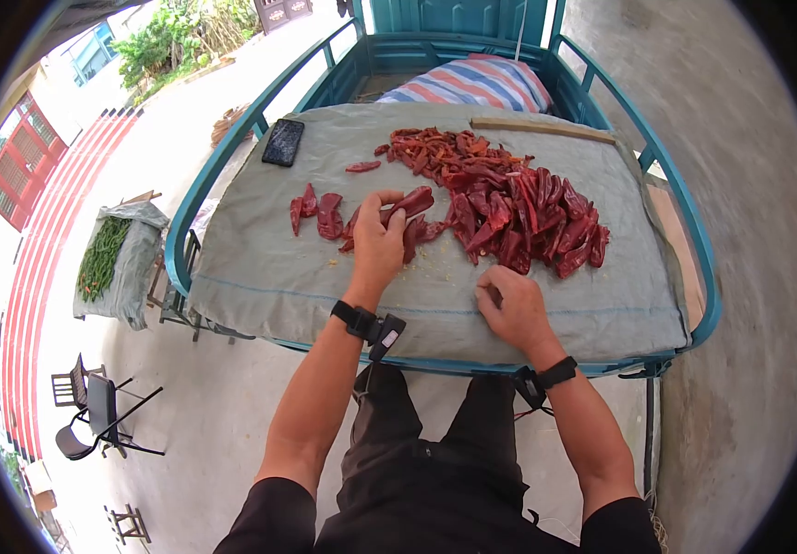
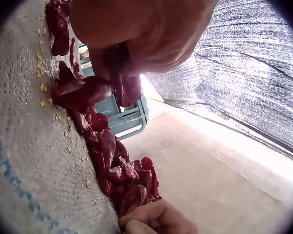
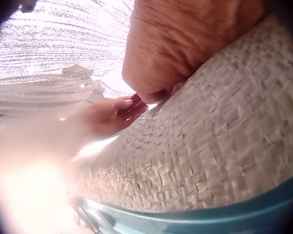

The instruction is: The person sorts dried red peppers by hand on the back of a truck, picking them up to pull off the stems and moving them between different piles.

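My left hand [image 1: 378, 251] [image 2: 141, 29] pinches a dark red dried pepper [image 1: 411, 202] [image 2: 128, 89] between thumb and fingers, above a few loose peppers on the grey woven sheet [image 1: 260, 277]. My right hand [image 1: 515, 305] [image 3: 185, 44] rests on the sheet by its front edge, fingers loosely curled, with nothing visible in it. Just beyond it lies a heap of large dark red peppers [image 1: 532, 217] [image 2: 132, 187]. Smaller, more orange-red peppers [image 1: 435, 148] adjoin the heap at the back. Part of the right hand's fingertips is hidden.
A black phone [image 1: 283, 142] lies at the sheet's back left, a wooden strip [image 1: 543, 130] at the back right. Teal cart rails [image 1: 685, 222] border the sheet. A striped bag [image 1: 472, 85] sits behind. Green peppers [image 1: 103, 258] and chairs [image 1: 103, 411] stand off to the left.
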`<act>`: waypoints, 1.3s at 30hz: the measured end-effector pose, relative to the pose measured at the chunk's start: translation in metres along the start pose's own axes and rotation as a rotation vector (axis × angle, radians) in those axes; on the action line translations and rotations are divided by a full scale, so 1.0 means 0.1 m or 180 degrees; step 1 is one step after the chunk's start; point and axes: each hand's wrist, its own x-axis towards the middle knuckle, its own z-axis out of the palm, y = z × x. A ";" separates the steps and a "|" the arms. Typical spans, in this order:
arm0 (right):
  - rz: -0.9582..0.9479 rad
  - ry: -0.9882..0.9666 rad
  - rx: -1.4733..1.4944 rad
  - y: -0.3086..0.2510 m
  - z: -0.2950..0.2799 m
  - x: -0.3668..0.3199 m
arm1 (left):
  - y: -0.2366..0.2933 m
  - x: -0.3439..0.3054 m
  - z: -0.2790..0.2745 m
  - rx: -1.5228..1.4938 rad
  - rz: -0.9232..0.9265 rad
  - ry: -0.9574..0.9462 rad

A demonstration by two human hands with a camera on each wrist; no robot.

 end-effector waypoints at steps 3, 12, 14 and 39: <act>0.0001 0.0015 0.0014 0.02 0.01 -0.01 | 0.07 -0.04 0.03 -0.0068 -0.0052 0.0043; 0.0153 -0.0046 0.0164 0.02 -0.03 -0.02 | 0.38 -0.44 0.08 0.0012 -0.0023 -0.0225; 0.0421 0.0020 0.0346 0.00 -0.04 -0.04 | 0.34 -0.54 0.15 0.0040 0.0158 -0.0314; 0.0360 0.0200 0.0278 0.01 -0.02 -0.04 | 0.63 -0.52 0.03 0.0407 0.1049 -0.0987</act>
